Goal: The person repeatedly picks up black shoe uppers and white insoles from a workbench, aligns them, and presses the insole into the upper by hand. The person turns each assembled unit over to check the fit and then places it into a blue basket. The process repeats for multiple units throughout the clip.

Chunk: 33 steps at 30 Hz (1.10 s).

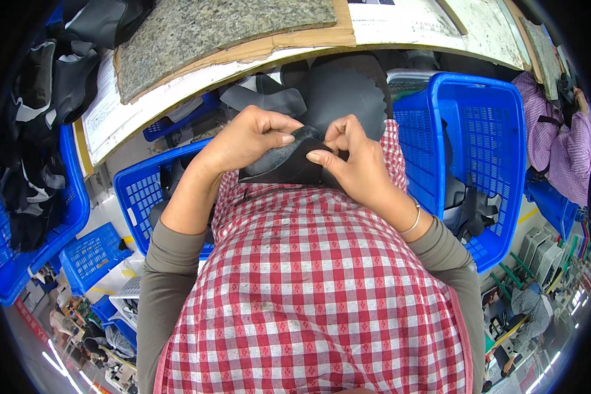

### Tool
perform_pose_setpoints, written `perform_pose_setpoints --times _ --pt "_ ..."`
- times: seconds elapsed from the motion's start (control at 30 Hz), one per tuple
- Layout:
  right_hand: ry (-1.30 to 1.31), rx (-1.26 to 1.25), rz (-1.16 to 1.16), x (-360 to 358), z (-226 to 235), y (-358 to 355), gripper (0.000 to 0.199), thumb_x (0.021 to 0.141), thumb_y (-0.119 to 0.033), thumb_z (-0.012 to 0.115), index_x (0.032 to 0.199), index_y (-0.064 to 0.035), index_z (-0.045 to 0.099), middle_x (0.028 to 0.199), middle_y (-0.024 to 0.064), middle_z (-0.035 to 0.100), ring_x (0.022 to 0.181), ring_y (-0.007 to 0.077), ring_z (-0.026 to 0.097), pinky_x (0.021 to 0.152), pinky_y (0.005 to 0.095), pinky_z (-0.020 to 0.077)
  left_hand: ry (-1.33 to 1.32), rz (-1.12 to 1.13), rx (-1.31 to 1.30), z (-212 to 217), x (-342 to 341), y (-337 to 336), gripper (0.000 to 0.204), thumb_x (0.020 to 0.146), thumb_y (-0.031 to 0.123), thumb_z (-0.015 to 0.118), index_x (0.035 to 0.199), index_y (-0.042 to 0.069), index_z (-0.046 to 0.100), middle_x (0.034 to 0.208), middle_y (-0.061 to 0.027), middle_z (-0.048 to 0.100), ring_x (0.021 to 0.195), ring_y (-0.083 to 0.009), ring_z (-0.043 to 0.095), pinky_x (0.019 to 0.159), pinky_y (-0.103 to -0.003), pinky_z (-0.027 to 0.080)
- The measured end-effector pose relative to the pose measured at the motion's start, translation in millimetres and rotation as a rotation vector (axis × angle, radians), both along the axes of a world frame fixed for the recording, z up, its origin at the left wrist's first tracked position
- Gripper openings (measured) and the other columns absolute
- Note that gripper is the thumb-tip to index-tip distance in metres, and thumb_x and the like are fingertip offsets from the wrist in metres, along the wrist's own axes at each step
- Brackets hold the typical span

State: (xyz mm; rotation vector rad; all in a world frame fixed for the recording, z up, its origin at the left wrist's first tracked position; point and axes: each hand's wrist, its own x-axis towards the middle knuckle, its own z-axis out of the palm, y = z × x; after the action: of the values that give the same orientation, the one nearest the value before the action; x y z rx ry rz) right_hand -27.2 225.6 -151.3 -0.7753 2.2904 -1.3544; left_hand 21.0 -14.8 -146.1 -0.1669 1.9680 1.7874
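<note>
My left hand [246, 139] and my right hand [351, 161] both pinch a small black piece of soft rubbery fabric [285, 164], held close to my chest over a red and white checked apron [308, 289]. The thumbs and fingertips meet at the piece's upper edge. A larger dark grey fabric piece [341, 88] hangs just beyond the hands, under the table edge. A thin bracelet sits on my right wrist.
A worktable [400, 26] with a grey felt pad [210, 26] on cardboard lies ahead. Blue plastic crates stand at right [486, 131], at lower left [138, 190] and far left [72, 203], holding black fabric pieces. Another person in a checked garment [565, 144] is at far right.
</note>
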Motion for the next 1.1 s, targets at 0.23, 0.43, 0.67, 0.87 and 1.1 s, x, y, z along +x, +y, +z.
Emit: perform_pose_setpoints --times 0.23,0.43,0.67,0.87,1.1 --pt "-0.127 0.029 -0.034 0.7 2.9 -2.0 0.042 0.083 -0.019 0.089 0.101 -0.0051 0.053 0.070 0.0091 0.065 0.063 0.0238 0.068 0.058 0.0351 0.0506 0.148 -0.133 -0.139 6.7 -4.0 0.8 0.026 0.096 -0.001 0.069 0.121 -0.001 0.076 0.100 -0.0069 0.074 0.092 -0.0134 0.067 0.086 -0.030 0.054" --pt "-0.138 0.006 -0.046 -0.4 -0.1 -1.8 0.041 0.085 -0.020 0.088 0.101 -0.0046 0.053 0.070 0.0090 0.065 0.062 0.0224 0.067 0.058 0.0342 0.0501 0.146 -0.156 -0.158 11.4 -5.8 1.4 0.027 0.095 -0.001 0.068 0.121 -0.001 0.076 0.099 -0.0067 0.073 0.092 -0.0136 0.067 0.085 -0.031 0.054" --pt "-0.168 0.007 -0.040 -2.9 1.4 -3.4 0.039 0.085 -0.017 0.088 0.100 -0.0039 0.054 0.069 0.0095 0.066 0.060 0.0197 0.066 0.057 0.0333 0.0494 0.125 -0.131 -0.104 -0.3 -2.4 -1.9 0.027 0.095 -0.001 0.069 0.122 -0.002 0.076 0.099 -0.0063 0.074 0.092 -0.0129 0.067 0.086 -0.029 0.054" --pt "-0.244 -0.015 -0.055 -3.1 -2.8 -3.1 0.038 0.085 -0.016 0.087 0.099 -0.0035 0.054 0.070 0.0104 0.069 0.062 0.0191 0.068 0.058 0.0334 0.0497 0.011 -0.079 0.059 -6.4 -3.9 -9.1 0.024 0.095 -0.001 0.071 0.118 -0.003 0.077 0.103 -0.0078 0.076 0.095 -0.0124 0.067 0.087 -0.029 0.054" --pt "-0.577 0.028 0.016 -18.5 0.0 0.2 0.036 0.089 -0.017 0.084 0.106 -0.0005 0.058 0.083 0.0136 0.077 0.076 0.0183 0.074 0.069 0.0310 0.0554 -0.060 -0.026 0.102 -15.4 -1.5 -0.3 0.022 0.091 0.004 0.079 0.111 -0.005 0.079 0.092 -0.0038 0.077 0.084 -0.0066 0.065 0.078 -0.024 0.054"
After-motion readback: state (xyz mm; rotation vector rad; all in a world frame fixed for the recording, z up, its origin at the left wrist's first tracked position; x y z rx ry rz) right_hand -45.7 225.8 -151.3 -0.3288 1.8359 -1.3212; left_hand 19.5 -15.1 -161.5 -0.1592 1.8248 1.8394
